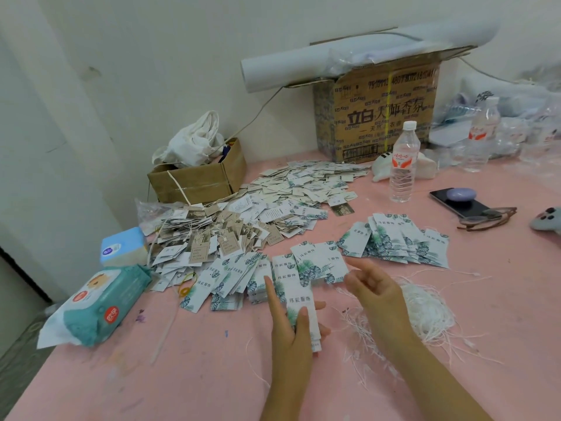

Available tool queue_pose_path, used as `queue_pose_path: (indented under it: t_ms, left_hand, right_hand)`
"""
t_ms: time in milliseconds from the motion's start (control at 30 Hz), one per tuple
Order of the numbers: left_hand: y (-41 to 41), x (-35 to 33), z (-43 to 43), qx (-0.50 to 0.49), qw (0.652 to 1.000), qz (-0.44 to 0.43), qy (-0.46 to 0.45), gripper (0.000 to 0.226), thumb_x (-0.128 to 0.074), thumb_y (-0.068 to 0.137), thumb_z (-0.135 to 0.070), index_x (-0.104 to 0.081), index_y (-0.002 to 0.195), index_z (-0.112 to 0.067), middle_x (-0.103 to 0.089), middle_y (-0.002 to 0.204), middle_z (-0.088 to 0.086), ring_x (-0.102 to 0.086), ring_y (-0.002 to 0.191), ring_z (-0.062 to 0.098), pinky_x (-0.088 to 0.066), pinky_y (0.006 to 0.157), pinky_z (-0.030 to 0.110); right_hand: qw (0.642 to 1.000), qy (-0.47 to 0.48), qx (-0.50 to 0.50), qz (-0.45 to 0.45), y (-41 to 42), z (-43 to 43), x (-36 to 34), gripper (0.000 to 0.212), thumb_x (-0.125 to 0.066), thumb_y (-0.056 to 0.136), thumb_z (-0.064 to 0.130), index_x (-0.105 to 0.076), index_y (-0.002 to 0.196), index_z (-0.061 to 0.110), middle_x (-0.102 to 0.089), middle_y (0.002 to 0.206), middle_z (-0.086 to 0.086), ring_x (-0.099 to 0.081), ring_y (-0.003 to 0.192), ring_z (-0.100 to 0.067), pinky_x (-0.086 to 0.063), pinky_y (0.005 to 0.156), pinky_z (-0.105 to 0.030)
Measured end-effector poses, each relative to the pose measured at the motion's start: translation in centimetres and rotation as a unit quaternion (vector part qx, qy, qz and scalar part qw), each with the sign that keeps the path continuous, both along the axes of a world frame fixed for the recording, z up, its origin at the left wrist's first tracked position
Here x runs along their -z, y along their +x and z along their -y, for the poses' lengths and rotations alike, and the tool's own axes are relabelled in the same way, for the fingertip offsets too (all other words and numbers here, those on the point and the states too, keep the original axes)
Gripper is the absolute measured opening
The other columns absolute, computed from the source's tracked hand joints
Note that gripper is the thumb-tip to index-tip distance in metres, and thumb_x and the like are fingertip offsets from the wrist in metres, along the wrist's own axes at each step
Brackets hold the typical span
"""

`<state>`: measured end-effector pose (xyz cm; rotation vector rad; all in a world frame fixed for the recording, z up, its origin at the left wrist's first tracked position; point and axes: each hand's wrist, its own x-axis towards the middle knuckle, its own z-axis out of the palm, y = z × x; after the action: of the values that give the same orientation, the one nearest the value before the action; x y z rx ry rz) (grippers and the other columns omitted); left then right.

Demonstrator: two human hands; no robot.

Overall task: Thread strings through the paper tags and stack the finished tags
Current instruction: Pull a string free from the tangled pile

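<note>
My left hand (287,325) grips a small stack of white paper tags with green leaf print (300,302), thumb across the front and index finger along the left edge. My right hand (375,291) hovers just right of that stack, fingers loosely curled and holding nothing. A tangle of white strings (425,311) lies on the pink table (182,375) under and right of my right hand. Rows of leaf-print tags (243,278) lie fanned out ahead of my hands, with another fanned batch (400,238) farther right. A big heap of strung tags (258,205) fills the middle.
A teal wet-wipes pack (103,302) and a blue tissue pack (123,247) sit at the left edge. Two cardboard boxes (197,177) (382,117) stand by the wall. A water bottle (403,165), phone (461,202) and glasses (488,220) are at the right.
</note>
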<state>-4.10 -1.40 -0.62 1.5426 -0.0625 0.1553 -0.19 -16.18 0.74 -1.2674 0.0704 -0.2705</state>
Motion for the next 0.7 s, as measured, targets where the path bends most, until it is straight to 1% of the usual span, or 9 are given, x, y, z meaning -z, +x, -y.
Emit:
queue_pose_path:
  t_ms: [100, 167, 267, 333, 400, 433, 500, 600, 700]
  left_hand:
    - [0.0, 0.3, 0.2, 0.047, 0.999, -0.020, 0.007, 0.050, -0.045, 0.103, -0.016, -0.030, 0.143, -0.040, -0.075, 0.105, -0.003, -0.071, 0.074, 0.023, -0.057, 0.061, 0.033]
    - [0.0, 0.4, 0.2, 0.061, 0.998, -0.033, 0.007, 0.034, -0.046, 0.102, -0.013, -0.045, 0.134, -0.026, -0.075, 0.104, -0.003, -0.072, 0.078, 0.020, -0.058, 0.063, 0.031]
    - [0.0, 0.3, 0.1, 0.074, 0.996, -0.049, -0.006, 0.030, -0.044, 0.103, -0.010, -0.050, 0.126, -0.028, -0.075, 0.105, -0.003, -0.073, 0.079, 0.021, -0.058, 0.064, 0.029]
    - [0.1, 0.2, 0.0, 0.076, 0.996, -0.055, -0.008, 0.032, -0.044, 0.102, -0.009, -0.051, 0.124, -0.031, -0.075, 0.103, -0.001, -0.073, 0.076, 0.020, -0.057, 0.062, 0.028]
    - [0.2, 0.4, -0.1, 0.071, 0.996, -0.060, -0.008, 0.033, -0.045, 0.102, -0.009, -0.053, 0.123, -0.034, -0.076, 0.097, 0.002, -0.072, 0.073, 0.021, -0.057, 0.062, 0.030]
    - [0.3, 0.5, -0.1, 0.067, 0.996, -0.063, -0.008, 0.034, -0.045, 0.102, -0.010, -0.053, 0.123, -0.035, -0.076, 0.095, 0.003, -0.072, 0.073, 0.022, -0.058, 0.062, 0.032]
    - [0.3, 0.6, -0.1, 0.061, 0.996, -0.060, -0.006, 0.036, -0.045, 0.102, -0.010, -0.054, 0.122, -0.039, -0.075, 0.095, 0.001, -0.072, 0.074, 0.023, -0.058, 0.063, 0.034]
    - [0.3, 0.4, 0.0, 0.054, 0.998, -0.020, 0.006, 0.038, -0.046, 0.102, -0.010, -0.056, 0.122, -0.041, -0.073, 0.106, -0.006, -0.072, 0.078, 0.020, -0.058, 0.067, 0.030]
    - [0.3, 0.5, 0.1, 0.047, 0.998, 0.015, 0.029, 0.039, -0.046, 0.102, -0.010, -0.054, 0.130, -0.036, -0.071, 0.112, -0.012, -0.072, 0.085, 0.019, -0.057, 0.073, 0.026]
  right_hand:
    - [0.994, -0.097, 0.031, 0.038, -0.2, -0.7, 0.6, 0.013, -0.072, 0.083, 0.008, -0.071, 0.089, 0.019, -0.073, 0.081, 0.000, -0.068, 0.080, -0.018, -0.053, 0.069, -0.017]
    - [0.982, -0.171, 0.058, 0.061, -0.2, -0.9, 0.8, 0.016, -0.071, 0.083, 0.006, -0.069, 0.082, 0.022, -0.071, 0.079, 0.008, -0.067, 0.078, -0.013, -0.050, 0.068, -0.014]
    - [0.949, -0.276, 0.083, 0.127, -0.5, -1.0, 0.9, 0.024, -0.066, 0.086, 0.005, -0.065, 0.083, 0.029, -0.066, 0.091, 0.018, -0.062, 0.088, -0.005, -0.045, 0.073, -0.010]
    - [0.943, -0.290, 0.048, 0.158, -0.8, -1.2, 1.0, 0.030, -0.063, 0.088, 0.003, -0.063, 0.085, 0.033, -0.065, 0.100, 0.020, -0.060, 0.097, -0.002, -0.046, 0.077, -0.009]
    - [0.941, -0.295, -0.010, 0.165, -1.0, -1.5, 1.3, 0.036, -0.061, 0.090, 0.001, -0.062, 0.087, 0.037, -0.065, 0.106, 0.021, -0.059, 0.104, -0.003, -0.052, 0.078, -0.019]
    - [0.932, -0.321, -0.017, 0.170, -1.0, -1.6, 1.4, 0.037, -0.061, 0.089, 0.002, -0.061, 0.088, 0.038, -0.065, 0.109, 0.024, -0.058, 0.107, -0.003, -0.052, 0.081, -0.026]
    - [0.917, -0.354, -0.001, 0.183, -1.0, -1.8, 1.4, 0.034, -0.063, 0.088, 0.005, -0.060, 0.089, 0.039, -0.063, 0.111, 0.027, -0.057, 0.108, 0.000, -0.048, 0.087, -0.029]
    - [0.899, -0.375, 0.052, 0.221, -1.1, -1.7, 1.1, 0.023, -0.064, 0.084, 0.014, -0.063, 0.090, 0.037, -0.063, 0.105, 0.028, -0.055, 0.104, 0.004, -0.041, 0.088, -0.013]
    - [0.882, -0.404, 0.084, 0.229, -1.2, -1.7, 1.2, 0.025, -0.071, 0.082, 0.005, -0.068, 0.091, 0.028, -0.059, 0.097, 0.028, -0.056, 0.093, 0.003, -0.040, 0.082, -0.007]
